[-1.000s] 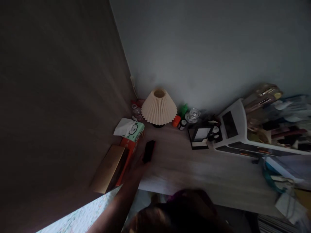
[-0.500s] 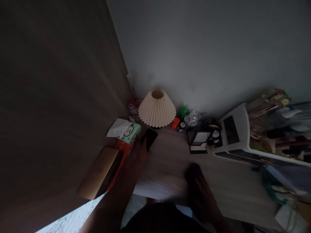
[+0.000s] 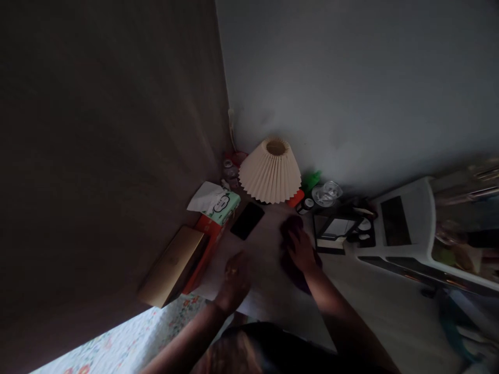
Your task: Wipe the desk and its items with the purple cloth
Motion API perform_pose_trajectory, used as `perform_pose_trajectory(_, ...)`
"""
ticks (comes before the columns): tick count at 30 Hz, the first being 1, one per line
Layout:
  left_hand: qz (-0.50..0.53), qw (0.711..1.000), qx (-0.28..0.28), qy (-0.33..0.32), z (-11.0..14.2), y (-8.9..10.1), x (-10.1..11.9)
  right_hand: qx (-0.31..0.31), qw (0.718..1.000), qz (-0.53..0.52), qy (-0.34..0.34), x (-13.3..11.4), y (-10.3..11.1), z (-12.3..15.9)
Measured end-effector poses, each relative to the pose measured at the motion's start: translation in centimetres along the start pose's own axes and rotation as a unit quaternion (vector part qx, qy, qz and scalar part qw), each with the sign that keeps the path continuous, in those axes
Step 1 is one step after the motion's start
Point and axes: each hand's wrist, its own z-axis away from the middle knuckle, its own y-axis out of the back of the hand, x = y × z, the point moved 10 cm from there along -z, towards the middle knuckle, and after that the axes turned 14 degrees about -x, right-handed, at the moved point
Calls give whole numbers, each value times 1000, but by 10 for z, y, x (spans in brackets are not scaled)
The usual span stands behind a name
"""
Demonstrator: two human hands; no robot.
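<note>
Two hands over the desk (image 3: 351, 291): right hand (image 3: 300, 249) pressed flat on a dark cloth (image 3: 292, 259) near the lamp (image 3: 271, 171); left hand (image 3: 236, 278) hovers loose, holding nothing. Phone (image 3: 247, 220) lies set down beside the tissue pack (image 3: 218, 203); most desk surface appears unwiped.

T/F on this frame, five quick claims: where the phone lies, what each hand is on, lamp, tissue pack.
1. The black phone lies flat on the desk, no hand on it. True.
2. The right hand rests on a dark purple cloth. True.
3. The left hand holds the phone. False: it hovers over the desk, apart from the phone.
4. The pleated lamp lies tipped over. False: it stands upright by the wall.
5. The green tissue pack sits left of the phone. True.
</note>
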Motion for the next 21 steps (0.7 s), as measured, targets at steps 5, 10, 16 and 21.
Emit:
perform_pose_trajectory(5,26,1000,-11,1,117,-27,-16,-1,999,-18,26,10,4,-39)
perform_pose_trajectory(10,177,955,149,186,199,-21,-91,-9,998,-48,49,-16,-14,45)
perform_pose_trajectory(16,218,885,277,306,216,25,-117,-67,988,-66,126,-93,-52,111)
perform_pose_trajectory(21,232,849,357,312,212,79,-117,-100,951,-204,210,-181,-13,68)
